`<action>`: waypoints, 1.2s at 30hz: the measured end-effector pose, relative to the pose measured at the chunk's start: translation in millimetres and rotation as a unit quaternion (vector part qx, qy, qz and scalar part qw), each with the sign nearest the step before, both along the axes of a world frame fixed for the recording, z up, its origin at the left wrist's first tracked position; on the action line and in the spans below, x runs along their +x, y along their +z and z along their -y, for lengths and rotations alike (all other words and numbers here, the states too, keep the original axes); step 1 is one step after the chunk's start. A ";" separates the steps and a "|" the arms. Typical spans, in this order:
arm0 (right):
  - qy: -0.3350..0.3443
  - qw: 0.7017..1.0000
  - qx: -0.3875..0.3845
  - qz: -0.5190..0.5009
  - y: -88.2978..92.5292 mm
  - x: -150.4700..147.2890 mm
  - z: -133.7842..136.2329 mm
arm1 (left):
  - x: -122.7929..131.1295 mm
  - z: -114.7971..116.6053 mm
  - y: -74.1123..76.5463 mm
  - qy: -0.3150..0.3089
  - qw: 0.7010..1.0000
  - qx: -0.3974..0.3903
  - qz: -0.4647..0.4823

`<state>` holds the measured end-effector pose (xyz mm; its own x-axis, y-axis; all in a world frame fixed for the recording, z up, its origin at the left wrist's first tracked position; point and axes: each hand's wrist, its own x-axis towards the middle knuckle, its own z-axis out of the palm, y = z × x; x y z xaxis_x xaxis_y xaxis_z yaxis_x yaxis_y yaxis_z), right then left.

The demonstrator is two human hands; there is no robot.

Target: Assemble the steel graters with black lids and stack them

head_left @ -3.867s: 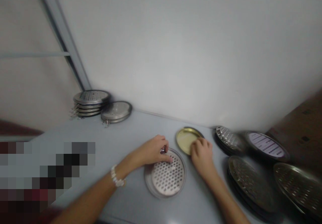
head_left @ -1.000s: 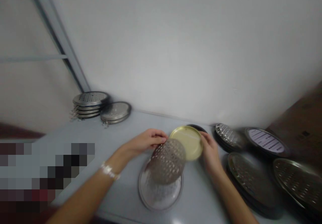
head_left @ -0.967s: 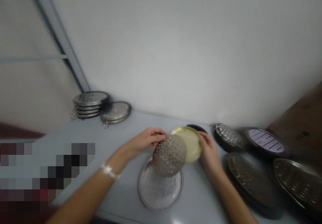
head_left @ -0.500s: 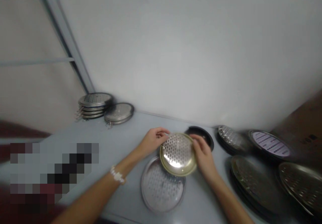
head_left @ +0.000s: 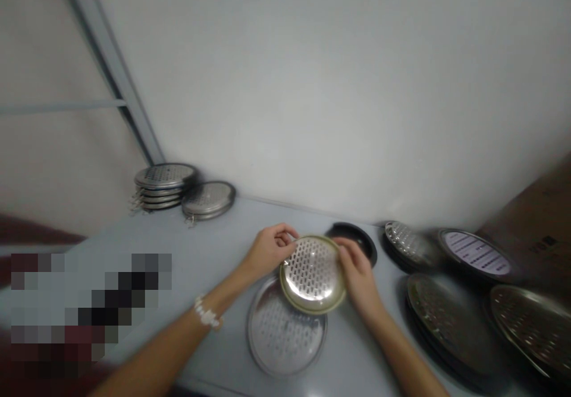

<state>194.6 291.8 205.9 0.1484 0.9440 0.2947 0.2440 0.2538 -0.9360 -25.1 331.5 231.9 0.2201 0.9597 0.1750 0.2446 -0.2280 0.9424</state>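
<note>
Gold-rimmed perforated disc [head_left: 312,275] near the middle of the view, face up, held at its rim between both hands. Round, so no long axis of its own, only a faint oval from the camera's angle. Left hand [head_left: 270,251] at the disc's 9 to 10 o'clock, fingers [head_left: 285,233] curled onto the rim, a small metal clip [head_left: 285,262] just below them. Bracelet [head_left: 206,313] on the left wrist, well back from the disc. Right hand [head_left: 357,278] at the disc's 3 o'clock, fingers [head_left: 345,249] wrapped over the rim and reaching a little farther across it, so slightly the nearer of the two to the disc's middle. Each grip closed on the disc, neither one released; how hard, not clear from this view. At the disc's 7 o'clock, a larger silver perforated disc [head_left: 285,328] lying on the surface [head_left: 223,236], its upper rim overlapped by the held disc; any contact between the two impossible to tell. At 2 o'clock, a dark dish [head_left: 354,248] just beside the right hand. Well apart at 10 o'clock, a stack of discs [head_left: 165,186] and a single disc [head_left: 209,200] beside it. Toward 3 to 4 o'clock, more dark perforated discs [head_left: 450,319], blurred.
</note>
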 end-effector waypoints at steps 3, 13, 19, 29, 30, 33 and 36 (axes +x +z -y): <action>0.015 1.000 -0.001 -0.001 0.0 -2.8 1.9 | 0.1 0.4 -0.3 0.002 1.000 -0.003 -0.004; -0.003 0.999 -0.009 -0.040 2.0 -4.0 2.5 | 0.4 1.5 -3.0 -0.002 1.000 -0.005 0.003; -0.030 0.997 -0.001 -0.070 -2.8 1.5 -1.6 | -0.8 3.9 -0.1 -0.051 0.996 0.043 -0.050; -0.036 0.998 0.026 -0.041 -3.7 6.9 -3.0 | -4.0 2.3 2.6 -0.038 0.990 0.099 -0.091; -0.034 0.998 0.029 -0.039 -3.1 7.0 -2.7 | -3.8 2.7 2.9 -0.040 0.990 0.105 -0.088; -0.016 0.999 0.026 -0.032 -0.5 7.2 -1.3 | -3.4 3.3 4.2 -0.050 0.988 0.119 -0.082; -0.007 0.999 0.023 -0.038 1.1 7.7 -0.7 | -3.3 3.2 4.7 -0.056 0.988 0.121 -0.081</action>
